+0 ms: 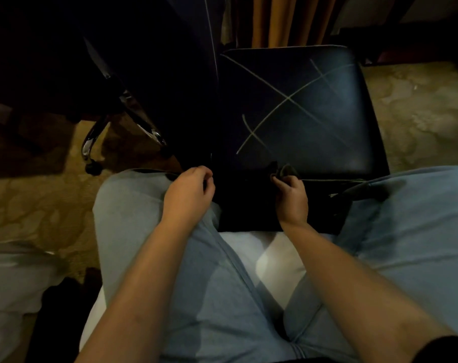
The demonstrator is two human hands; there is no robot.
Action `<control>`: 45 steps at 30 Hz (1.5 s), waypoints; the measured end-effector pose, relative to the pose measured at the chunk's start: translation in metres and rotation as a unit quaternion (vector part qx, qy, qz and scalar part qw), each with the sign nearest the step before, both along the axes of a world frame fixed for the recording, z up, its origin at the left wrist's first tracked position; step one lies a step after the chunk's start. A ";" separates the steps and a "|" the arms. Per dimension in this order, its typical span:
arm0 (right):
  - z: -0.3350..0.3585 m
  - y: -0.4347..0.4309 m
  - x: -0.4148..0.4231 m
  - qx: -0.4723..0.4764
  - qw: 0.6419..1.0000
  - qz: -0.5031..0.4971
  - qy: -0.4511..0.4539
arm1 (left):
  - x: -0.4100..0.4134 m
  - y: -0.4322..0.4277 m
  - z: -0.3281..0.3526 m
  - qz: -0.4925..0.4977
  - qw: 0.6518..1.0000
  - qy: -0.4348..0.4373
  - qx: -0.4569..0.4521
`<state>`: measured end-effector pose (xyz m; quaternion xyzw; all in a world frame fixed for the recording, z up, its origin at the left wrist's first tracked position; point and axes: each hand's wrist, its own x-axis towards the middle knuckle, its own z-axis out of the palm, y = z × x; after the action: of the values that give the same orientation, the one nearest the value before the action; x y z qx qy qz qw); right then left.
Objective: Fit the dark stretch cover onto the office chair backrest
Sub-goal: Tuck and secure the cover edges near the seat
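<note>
Black padded backrest with pale crossed stitching (301, 106): 12 o'clock, bare.
Dark stretch fabric cover (248, 205): centre, between the knees, at the backrest's near edge.
Left hand (188, 191): 9 o'clock, curled round the hem.
Right hand (292, 196): 3 o'clock, pinching bunched hem.
Risk: an uneven pull likely slips the hem off a corner.

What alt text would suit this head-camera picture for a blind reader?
A seated person's left hand and right hand each pinch the edge of a dark stretch cover between their knees. Ahead lies a dark padded panel with pale crossed lines.
</note>
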<state>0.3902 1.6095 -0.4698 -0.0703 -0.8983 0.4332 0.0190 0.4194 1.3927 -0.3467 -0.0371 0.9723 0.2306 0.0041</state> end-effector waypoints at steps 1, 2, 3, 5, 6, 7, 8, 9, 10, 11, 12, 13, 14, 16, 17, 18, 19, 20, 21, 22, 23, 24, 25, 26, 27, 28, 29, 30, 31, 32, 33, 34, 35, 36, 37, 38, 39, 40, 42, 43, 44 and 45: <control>0.001 -0.005 -0.002 0.023 1.000 0.021 -0.005 | -0.001 -0.001 0.000 0.002 1.000 -0.003 0.001; 0.003 -0.010 -0.003 0.056 0.997 0.058 0.003 | -0.001 0.000 0.000 0.004 1.000 -0.008 0.002; 0.004 -0.019 -0.005 0.095 0.989 0.110 0.019 | -0.001 -0.002 0.000 0.005 1.000 -0.010 0.002; 0.006 -0.034 -0.008 0.143 0.972 0.185 0.003 | -0.001 -0.001 -0.001 0.002 1.000 -0.011 0.003; 0.009 -0.041 -0.010 0.152 0.968 0.200 -0.020 | -0.001 -0.001 -0.002 0.000 1.000 -0.011 0.003; 0.011 -0.046 -0.011 0.168 0.962 0.212 -0.029 | -0.001 -0.002 -0.002 -0.003 1.000 -0.011 0.003; 0.013 -0.049 -0.011 0.201 0.953 0.226 -0.032 | -0.001 -0.002 -0.003 -0.005 1.000 -0.011 0.002; 0.015 -0.049 -0.011 0.235 0.940 0.246 -0.030 | -0.001 -0.003 -0.003 -0.007 1.000 -0.011 0.002; 0.014 -0.044 -0.011 0.245 0.934 0.259 -0.028 | -0.002 -0.004 -0.004 -0.007 1.000 -0.011 0.003; 0.012 -0.038 -0.011 0.240 0.935 0.260 -0.028 | -0.002 -0.005 -0.004 -0.006 1.000 -0.011 0.006; 0.008 -0.031 -0.009 0.224 0.942 0.248 -0.025 | -0.002 -0.005 -0.005 -0.005 1.000 -0.010 0.009; 0.006 -0.024 -0.007 0.203 0.954 0.220 -0.012 | -0.002 -0.005 -0.005 -0.004 1.000 -0.008 0.012; 0.004 -0.018 -0.007 0.175 0.969 0.176 0.001 | -0.002 -0.005 -0.005 -0.003 1.000 -0.006 0.014; 0.002 -0.008 -0.005 0.125 0.988 0.086 0.022 | -0.002 -0.004 -0.005 -0.004 1.000 -0.002 0.014; 0.002 -0.005 -0.004 0.107 0.993 0.047 0.016 | -0.002 -0.003 -0.005 -0.005 1.000 -0.001 0.014; 0.003 -0.003 -0.003 0.087 0.996 0.011 0.005 | -0.001 -0.003 -0.005 -0.006 1.000 0.001 0.014; 0.003 -0.002 -0.003 0.069 0.997 -0.022 0.006 | -0.002 -0.002 -0.004 -0.006 1.000 0.002 0.013; 0.002 -0.003 -0.003 0.061 0.997 -0.040 0.014 | -0.002 -0.002 -0.005 -0.006 1.000 0.003 0.011; 0.002 -0.005 -0.002 0.064 0.997 -0.033 0.021 | -0.002 -0.001 -0.005 -0.007 1.000 0.003 0.008; 0.003 -0.008 -0.001 0.077 0.997 -0.003 0.015 | -0.003 0.000 -0.005 -0.009 1.000 0.000 0.004; 0.006 -0.012 -0.001 0.089 0.995 0.045 0.000 | -0.003 0.002 -0.006 -0.014 1.000 -0.005 0.000; 0.008 -0.017 -0.001 0.095 0.990 0.099 -0.017 | -0.003 0.004 -0.006 -0.020 1.000 -0.008 -0.005; 0.011 -0.022 -0.002 0.098 0.985 0.141 -0.028 | -0.003 0.006 -0.006 -0.027 1.000 -0.008 -0.009; 0.012 -0.024 -0.002 0.101 0.980 0.166 -0.036 | -0.003 0.008 -0.007 -0.033 0.999 -0.005 -0.013; 0.013 -0.025 -0.003 0.096 0.980 0.172 -0.041 | -0.003 0.010 -0.007 -0.037 0.999 -0.001 -0.016; 0.013 -0.023 -0.003 0.095 0.981 0.167 -0.040 | -0.003 0.012 -0.008 -0.041 0.999 0.001 -0.019; 0.014 -0.021 -0.004 0.094 0.983 0.155 -0.027 | -0.004 0.014 -0.008 -0.046 0.999 0.001 -0.024; 0.015 -0.016 -0.004 0.096 0.986 0.136 -0.011 | -0.005 0.015 -0.009 -0.050 0.998 0.001 -0.029; 0.016 -0.010 -0.004 0.091 0.990 0.111 0.004 | -0.005 0.017 -0.010 -0.054 0.998 0.001 -0.033; 0.021 -0.004 -0.005 0.078 0.994 0.078 0.010 | -0.006 0.018 -0.011 -0.055 0.998 0.002 -0.034; 0.024 0.001 -0.007 0.070 0.996 0.046 0.012 | -0.007 0.019 -0.012 -0.056 0.998 0.003 -0.034; 0.029 0.006 -0.008 0.064 0.998 0.014 0.012 | -0.007 0.021 -0.012 -0.058 0.998 0.002 -0.034; 0.033 0.010 -0.010 0.059 0.998 -0.014 0.014 | -0.008 0.023 -0.013 -0.061 0.998 0.000 -0.035; 0.038 0.014 -0.012 0.051 0.998 -0.040 0.016 | -0.007 0.025 -0.014 -0.067 0.997 -0.002 -0.038; 0.045 0.017 -0.015 0.045 0.997 -0.058 0.027 | -0.007 0.027 -0.015 -0.075 0.996 -0.003 -0.041; 0.054 0.019 -0.018 0.039 0.996 -0.065 0.039 | -0.007 0.029 -0.015 -0.083 0.996 -0.005 -0.043; 0.061 0.021 -0.020 0.031 0.996 -0.057 0.053 | -0.007 0.031 -0.016 -0.091 0.995 -0.008 -0.045; 0.069 0.023 -0.022 0.023 0.997 -0.042 0.062 | -0.006 0.033 -0.017 -0.100 0.994 -0.014 -0.048; 0.081 0.027 -0.023 0.008 0.998 -0.005 0.062 | -0.006 0.038 -0.018 -0.121 0.991 -0.031 -0.054; 0.086 0.029 -0.022 -0.001 0.998 0.011 0.060 | -0.006 0.041 -0.018 -0.129 0.989 -0.037 -0.054; 0.090 0.030 -0.019 -0.013 0.998 0.022 0.057 | -0.005 0.044 -0.018 -0.134 0.989 -0.042 -0.050; 0.094 0.031 -0.015 -0.031 0.998 0.028 0.057 | -0.005 0.047 -0.017 -0.138 0.988 -0.048 -0.043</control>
<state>0.3749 1.6403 -0.3761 -0.0208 -0.8837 0.4642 0.0557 0.4148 1.4394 -0.3642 0.0861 0.9759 0.1837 0.0807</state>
